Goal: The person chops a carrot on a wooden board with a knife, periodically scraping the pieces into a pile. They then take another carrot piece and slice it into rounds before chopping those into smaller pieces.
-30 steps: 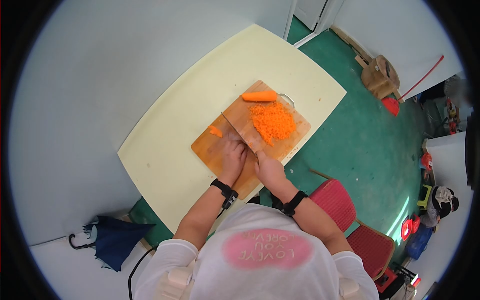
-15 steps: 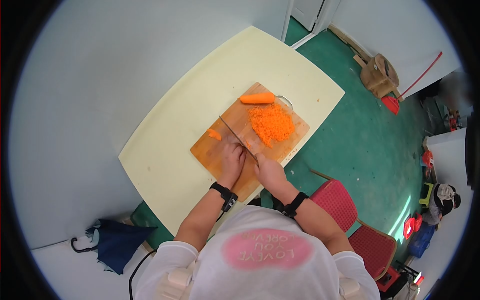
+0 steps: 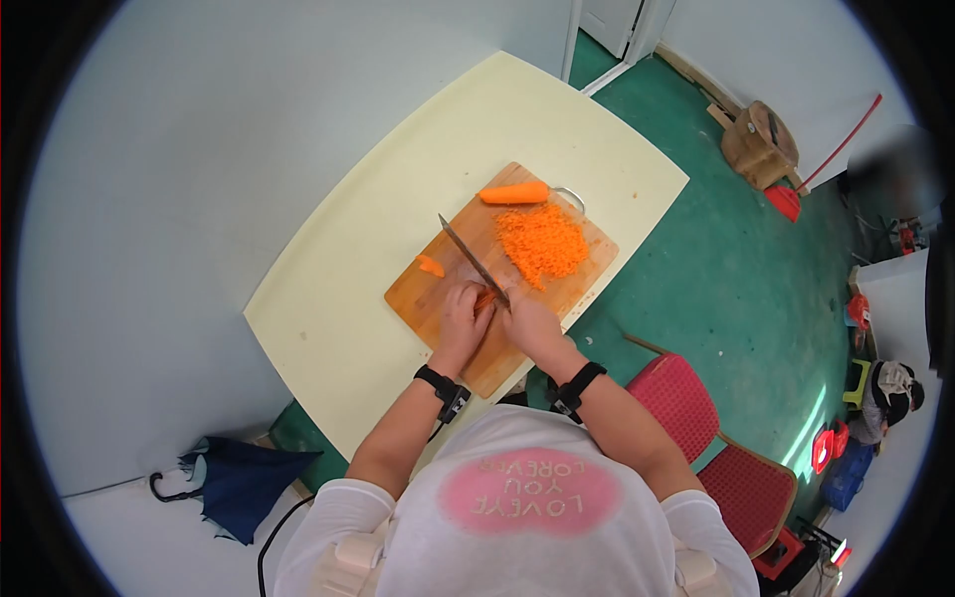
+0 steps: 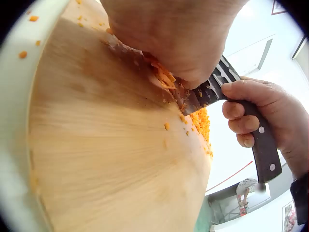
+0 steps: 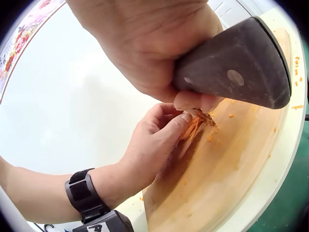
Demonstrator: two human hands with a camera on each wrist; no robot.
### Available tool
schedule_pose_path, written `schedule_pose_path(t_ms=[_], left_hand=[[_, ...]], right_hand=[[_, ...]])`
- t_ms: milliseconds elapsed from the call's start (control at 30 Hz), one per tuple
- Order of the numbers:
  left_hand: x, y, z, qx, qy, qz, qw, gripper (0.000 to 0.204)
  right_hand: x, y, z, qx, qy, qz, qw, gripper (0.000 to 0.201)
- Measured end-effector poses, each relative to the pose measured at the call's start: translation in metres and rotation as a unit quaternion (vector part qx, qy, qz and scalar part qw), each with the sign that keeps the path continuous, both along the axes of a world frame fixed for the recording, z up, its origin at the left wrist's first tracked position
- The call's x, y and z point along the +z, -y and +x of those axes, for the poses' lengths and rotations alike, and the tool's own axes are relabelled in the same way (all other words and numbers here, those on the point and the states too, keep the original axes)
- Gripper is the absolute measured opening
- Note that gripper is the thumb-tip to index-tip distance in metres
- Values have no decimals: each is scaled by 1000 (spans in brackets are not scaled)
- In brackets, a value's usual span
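On the wooden cutting board (image 3: pixel 413 298), the left hand (image 3: pixel 463 320) holds a small bunch of carrot strips (image 5: pixel 193 129) under curled fingers. My right hand (image 3: pixel 532 326) grips the dark handle (image 4: pixel 262 145) of a knife (image 3: pixel 472 257), whose blade stands right beside the left fingertips and the strips. Up the board lies a heap of finely chopped carrot (image 3: pixel 542 244), with a whole peeled carrot piece (image 3: pixel 515 193) beyond it. A few carrot slices (image 3: pixel 431 266) rest left of the blade.
The board lies on a cream table (image 3: pixel 338 259) against a wall. A metal handle (image 3: pixel 570 199) is at the board's far corner. Red chairs (image 3: pixel 676 403) stand at the table's right, a blue umbrella (image 3: pixel 249 483) at lower left. Carrot crumbs (image 4: pixel 23 54) dot the table.
The knife has shifted slightly, its blade turned so that more of it shows, and the right hand has moved a little left. Carrot strips now show between the left fingers and the blade.
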State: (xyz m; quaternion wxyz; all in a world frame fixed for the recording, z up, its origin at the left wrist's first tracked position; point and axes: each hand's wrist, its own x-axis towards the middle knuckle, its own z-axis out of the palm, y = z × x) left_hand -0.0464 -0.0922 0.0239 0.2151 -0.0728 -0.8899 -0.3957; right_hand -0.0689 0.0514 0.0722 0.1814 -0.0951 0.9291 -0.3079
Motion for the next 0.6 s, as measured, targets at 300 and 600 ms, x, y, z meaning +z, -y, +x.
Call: schedule_pose_path(t_ms=[300, 600], left_hand=[[-18, 4, -2, -17, -5, -34, 999, 15], [-26, 6, -2, -5, 12, -49, 999, 15]], right_hand=[[2, -12, 9, 19, -75, -6, 997, 27], [-7, 1, 18, 34, -44, 40, 998, 22]])
